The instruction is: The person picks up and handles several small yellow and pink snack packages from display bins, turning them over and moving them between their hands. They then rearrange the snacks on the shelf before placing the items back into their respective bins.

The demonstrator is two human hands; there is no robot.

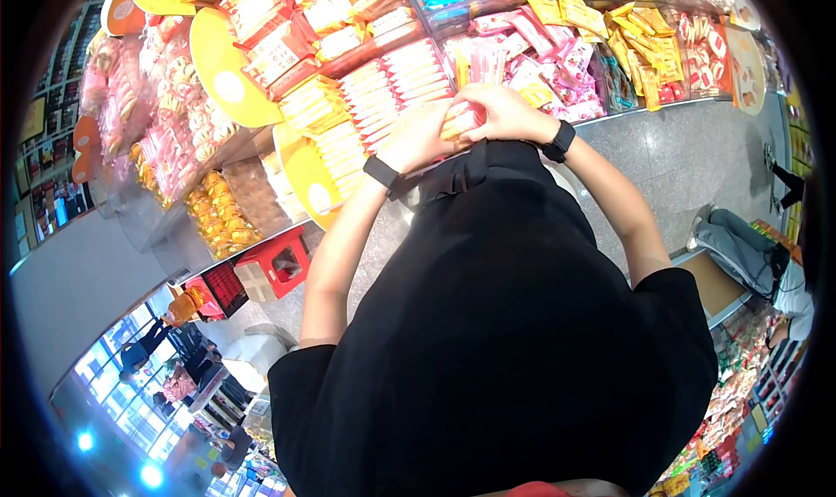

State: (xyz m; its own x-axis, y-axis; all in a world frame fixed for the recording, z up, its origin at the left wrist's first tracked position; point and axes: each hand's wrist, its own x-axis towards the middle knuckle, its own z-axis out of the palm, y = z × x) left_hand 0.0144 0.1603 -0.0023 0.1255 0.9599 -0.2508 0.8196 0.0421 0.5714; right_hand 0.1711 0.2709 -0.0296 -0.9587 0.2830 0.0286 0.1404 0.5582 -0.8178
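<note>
Close in front of my waist, my left hand (424,136) and my right hand (505,115) are closed around wrapped snacks (462,121) with pale and reddish wrappers. Both hands share the grip, and my fingers hide much of the wrappers. Just beyond my left hand are rows of red-and-white snack packets (379,96). Yellow packets (324,118) are lined up to the left of them. Pink wrapped sweets (570,74) lie in a bin beyond my right hand. Each wrist wears a black band.
Yellow rounded sign panels (228,66) stick out along the display's left side. Yellow packets (644,48) fill a bin at the right. A red stool (283,262) stands on the floor at lower left. A person (758,253) is low by the right-hand shelves.
</note>
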